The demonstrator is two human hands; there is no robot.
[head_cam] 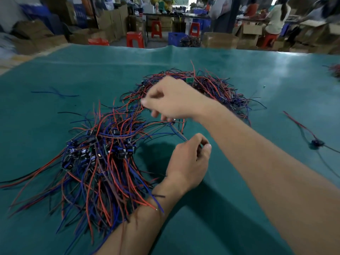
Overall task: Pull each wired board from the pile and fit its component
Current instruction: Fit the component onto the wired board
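Teal cloth-covered tabletop, smooth, faintly glossy. Tangled pile of small dark boards with thin red, blue and black wires at centre-left. Left hand pinches one blue wire. Right hand, blurred, fingers curled among wires; grasp unclear.

near pile of wired boards sits left-centre on the table; far pile behind it, to the right; left hand just right of near pile, forearm under its wire ends; right hand over the gap between piles; single wired board well right; stools and boxes beyond the far edge
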